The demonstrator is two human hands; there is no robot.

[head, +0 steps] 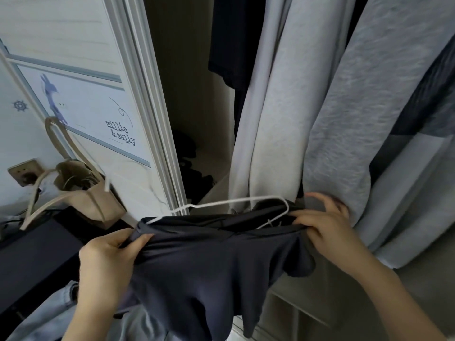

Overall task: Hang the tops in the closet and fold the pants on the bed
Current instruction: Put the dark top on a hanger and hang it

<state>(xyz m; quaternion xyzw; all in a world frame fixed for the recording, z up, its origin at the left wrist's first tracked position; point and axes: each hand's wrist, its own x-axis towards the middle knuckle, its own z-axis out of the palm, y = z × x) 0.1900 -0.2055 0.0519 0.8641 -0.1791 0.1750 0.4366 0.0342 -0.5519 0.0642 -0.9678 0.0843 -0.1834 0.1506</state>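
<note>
I see a bedroom in a home. An open closet (197,119) is full of hanging clothes (283,107). Its sliding door (103,99) has a cartoon drawing and the words "millie & sally". A cloth bag (86,190) sits beside it.

A beige tote bag (83,190) is hanging by its long strap against the white wall at the left, just beside a wall socket (23,172). A ship's wheel sticker (20,105) is sitting above the socket. On the sliding door (98,77) a printed blue figure (53,98) is showing next to the words "millie & sally" (120,135). A dark surface (32,254) is lying below the bag.
</note>
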